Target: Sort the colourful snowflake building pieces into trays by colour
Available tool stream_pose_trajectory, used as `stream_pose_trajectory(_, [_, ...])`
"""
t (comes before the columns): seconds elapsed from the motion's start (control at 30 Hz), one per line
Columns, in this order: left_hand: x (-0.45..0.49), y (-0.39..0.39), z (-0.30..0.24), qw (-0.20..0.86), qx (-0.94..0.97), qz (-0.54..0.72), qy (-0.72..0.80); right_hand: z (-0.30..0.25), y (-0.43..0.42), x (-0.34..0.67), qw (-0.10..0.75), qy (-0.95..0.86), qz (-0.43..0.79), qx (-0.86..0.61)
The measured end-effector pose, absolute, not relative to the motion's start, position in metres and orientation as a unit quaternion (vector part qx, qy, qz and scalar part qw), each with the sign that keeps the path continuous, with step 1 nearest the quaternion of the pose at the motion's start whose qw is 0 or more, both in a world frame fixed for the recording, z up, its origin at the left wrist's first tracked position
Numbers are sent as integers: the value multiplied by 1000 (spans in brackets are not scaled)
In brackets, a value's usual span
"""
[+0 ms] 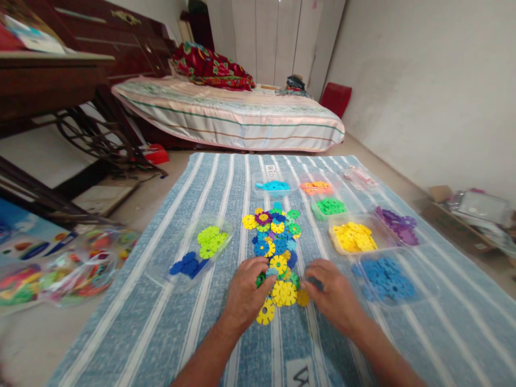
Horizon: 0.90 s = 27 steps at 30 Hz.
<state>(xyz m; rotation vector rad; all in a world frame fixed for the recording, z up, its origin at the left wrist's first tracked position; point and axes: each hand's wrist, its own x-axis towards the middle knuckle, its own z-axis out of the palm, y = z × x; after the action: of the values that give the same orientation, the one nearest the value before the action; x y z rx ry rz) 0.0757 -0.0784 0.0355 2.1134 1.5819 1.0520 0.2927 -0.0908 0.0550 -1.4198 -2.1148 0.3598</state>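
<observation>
A figure of interlocking plastic snowflake discs (278,247) in blue, yellow, green and purple lies on the striped cloth. At its lower left, my left hand (248,293) is closed, with a green disc (260,279) and a light blue disc (272,272) between thumb and fingers. My right hand (332,290) is at the lower right side, fingers curled but apart, and I see nothing held in it. Its thumb tip is close to a yellow disc (303,298); whether they touch is unclear. More yellow discs (284,293) lie between the hands.
Clear trays hold blue discs (389,279), yellow discs (355,237), purple discs (397,223), green discs (330,207), orange discs (316,187) and light blue discs (274,185). Another tray (157,274), at left, holds lime and dark blue discs. A bed (242,121) stands beyond the table.
</observation>
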Motion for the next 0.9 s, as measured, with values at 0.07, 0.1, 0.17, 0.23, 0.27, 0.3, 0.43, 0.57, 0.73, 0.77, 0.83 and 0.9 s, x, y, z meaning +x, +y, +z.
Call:
stream_pose_trajectory(0.07, [76, -79, 35, 148, 734, 367, 551, 46, -102, 287, 253, -794, 135, -537])
stream_pose_trajectory(0.1, [76, -79, 35, 147, 734, 366, 552, 44, -106, 285, 243, -795, 129, -541])
stream_pose_trajectory(0.17, [76, -79, 35, 146, 735, 365, 552, 41, -111, 283, 229, -798, 119, -545])
stream_pose_trajectory(0.23, [76, -79, 36, 144, 736, 365, 552, 41, -113, 283, 223, -797, 120, -548])
stream_pose_trajectory(0.27, [76, -79, 36, 144, 736, 366, 551, 41, -114, 283, 223, -796, 124, -549])
stream_pose_trajectory(0.3, [76, -79, 36, 144, 736, 366, 551, 40, -114, 283, 225, -794, 129, -550])
stream_pose_trajectory(0.43, [75, -78, 35, 144, 735, 364, 554, 40, -114, 282, 241, -778, 157, -559])
stream_pose_trajectory(0.57, [75, -78, 35, 149, 732, 362, 558, 45, -112, 284, 262, -766, 189, -556])
stream_pose_trajectory(0.73, [77, -79, 39, 158, 731, 366, 554, 69, -87, 313, 372, -744, 55, -553])
stream_pose_trajectory(0.77, [77, -80, 39, 158, 730, 368, 554, 75, -80, 321, 400, -725, -9, -561])
stream_pose_trajectory(0.83, [77, -80, 40, 158, 728, 373, 553, 85, -69, 334, 438, -686, -119, -569])
stream_pose_trajectory(0.9, [77, -80, 40, 157, 727, 375, 553, 87, -65, 337, 446, -679, -154, -562])
